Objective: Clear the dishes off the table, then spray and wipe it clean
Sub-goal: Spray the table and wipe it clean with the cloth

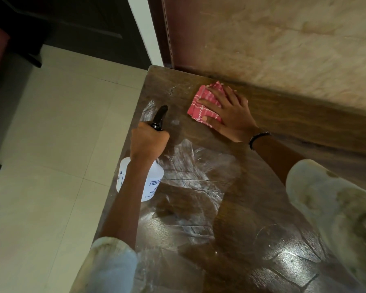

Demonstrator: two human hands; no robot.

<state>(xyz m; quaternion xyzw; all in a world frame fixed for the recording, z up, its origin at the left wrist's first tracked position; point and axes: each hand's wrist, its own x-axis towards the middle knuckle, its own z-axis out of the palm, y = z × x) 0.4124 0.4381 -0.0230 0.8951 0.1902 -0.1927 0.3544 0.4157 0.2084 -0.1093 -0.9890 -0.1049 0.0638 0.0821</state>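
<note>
The left hand [148, 142] grips a white spray bottle [152, 182] by its neck; to its right, the flat right hand [230, 117] presses a pink checked cloth [203, 102] onto the wet wooden table [241, 197].

Pale rolled-up sleeves [334, 208], dark beaded bracelet [259, 138] on right wrist

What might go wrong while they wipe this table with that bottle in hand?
1. The left hand holds the spray bottle over the table edge; a loose grip could drop it onto the floor.
2. The right hand presses the cloth close to the wall; a wide stroke may scrape knuckles there.
3. White streaks nearer the person could dry unwiped.
</note>
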